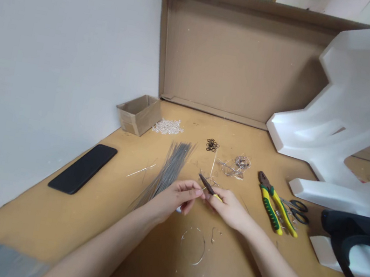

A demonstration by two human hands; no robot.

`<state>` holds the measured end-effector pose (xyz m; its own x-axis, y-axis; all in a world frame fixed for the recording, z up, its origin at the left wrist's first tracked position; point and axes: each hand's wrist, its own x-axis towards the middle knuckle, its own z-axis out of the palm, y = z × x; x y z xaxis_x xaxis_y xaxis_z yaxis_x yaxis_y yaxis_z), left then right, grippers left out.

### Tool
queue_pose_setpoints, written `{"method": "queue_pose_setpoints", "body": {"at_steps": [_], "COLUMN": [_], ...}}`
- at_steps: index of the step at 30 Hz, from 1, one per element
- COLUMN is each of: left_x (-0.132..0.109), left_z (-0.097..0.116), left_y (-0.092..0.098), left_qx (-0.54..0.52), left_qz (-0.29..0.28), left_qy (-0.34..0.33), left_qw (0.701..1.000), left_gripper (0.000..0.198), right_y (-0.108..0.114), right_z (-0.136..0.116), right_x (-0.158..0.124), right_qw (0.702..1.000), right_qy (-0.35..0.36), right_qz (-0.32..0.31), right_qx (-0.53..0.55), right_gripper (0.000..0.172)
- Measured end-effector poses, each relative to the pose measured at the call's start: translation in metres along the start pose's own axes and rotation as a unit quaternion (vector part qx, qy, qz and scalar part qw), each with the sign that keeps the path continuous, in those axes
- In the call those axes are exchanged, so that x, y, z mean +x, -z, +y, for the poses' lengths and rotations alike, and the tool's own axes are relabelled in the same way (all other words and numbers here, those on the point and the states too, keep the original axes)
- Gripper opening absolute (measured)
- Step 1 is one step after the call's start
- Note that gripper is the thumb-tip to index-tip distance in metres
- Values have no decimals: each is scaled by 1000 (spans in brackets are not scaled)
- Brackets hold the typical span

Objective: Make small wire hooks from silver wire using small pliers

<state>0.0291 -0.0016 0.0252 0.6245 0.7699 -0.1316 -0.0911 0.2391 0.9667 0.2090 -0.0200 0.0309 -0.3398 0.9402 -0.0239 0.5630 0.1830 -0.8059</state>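
My right hand [226,207] is closed around the yellow handle of dark, pointed pliers [208,186], whose tip points up and to the left. Just to its left, my left hand [184,196] pinches a thin wire [213,164] that rises past the pliers; the fingers partly hide where it is held. Both hands nearly touch above the table. Beneath and behind my left hand lies a bundle of straight grey wires [173,167]. An open wire loop [203,250] rests on the table nearer to me.
A tangle of wire [239,164] and black rings [211,145] lie behind the hands. Yellow-green pliers [275,205] and scissors [297,209] are at right, beside white foam [344,137]. A phone [84,169], small cardboard box [139,114] and clear bits [169,127] are at left.
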Motion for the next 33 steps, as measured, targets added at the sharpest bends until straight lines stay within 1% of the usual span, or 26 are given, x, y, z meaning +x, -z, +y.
{"method": "queue_pose_setpoints", "body": {"at_steps": [7,12,15,18,20,21,23,25,27,29,33], "left_x": [0,0,-1,-1,-1,-1,0,0,1,1,1], "left_z": [-1,0,3,4,3,2,0,-2,-3,-3,0], "left_y": [0,0,1,2,2,1,-1,-3,-5,-6,-4], "left_qx": [0,17,58,127,157,160,156,151,144,132,106], "left_qz": [-3,-16,-11,16,27,28,28,32,37,38,30], "left_qy": [8,7,8,-28,-48,-50,-38,-27,-23,-18,-18], "left_qw": [1000,1000,998,991,986,985,987,988,989,990,994], "left_gripper": [25,24,27,30,30,30,28,26,24,23,24], "right_y": [1,1,0,-3,-5,-6,-8,-9,-8,-8,-4], "right_z": [-4,-9,-8,-5,-3,-3,-4,-5,-5,-5,-5], "right_x": [-1,-3,-2,0,2,2,2,1,1,1,0], "right_qw": [993,984,989,997,997,995,983,960,941,940,955], "right_qy": [-20,-55,-65,-65,-67,-72,-92,-110,-118,-112,-92], "right_qz": [35,63,59,32,36,51,94,131,144,136,100], "right_qx": [-107,-156,-121,-33,-18,-39,-125,-222,-281,-293,-264], "right_gripper": [27,37,37,35,37,38,37,34,31,31,31]}}
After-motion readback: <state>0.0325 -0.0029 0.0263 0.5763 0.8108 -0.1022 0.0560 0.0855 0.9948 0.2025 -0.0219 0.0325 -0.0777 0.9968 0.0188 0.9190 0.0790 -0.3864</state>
